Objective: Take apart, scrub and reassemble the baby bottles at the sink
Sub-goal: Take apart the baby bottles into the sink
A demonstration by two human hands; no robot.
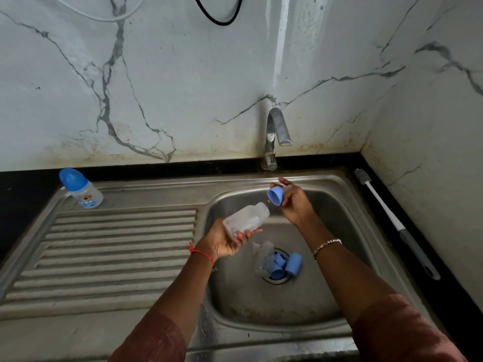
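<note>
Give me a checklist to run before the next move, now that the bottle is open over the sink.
1. Left hand grips clear bottle body: ok.
2. Right hand holds blue collar, off the bottle: ok.
3. Both held over the basin: ok.
4. Brush on the counter to the right: ok.
5. Tap running: not ok, no water visible.
6. Drain free: not ok, loose blue parts lie on it.

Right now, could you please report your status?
Left hand grips uncapped bottle. Right hand holds blue cap. Loose blue parts lie in sink.
</note>
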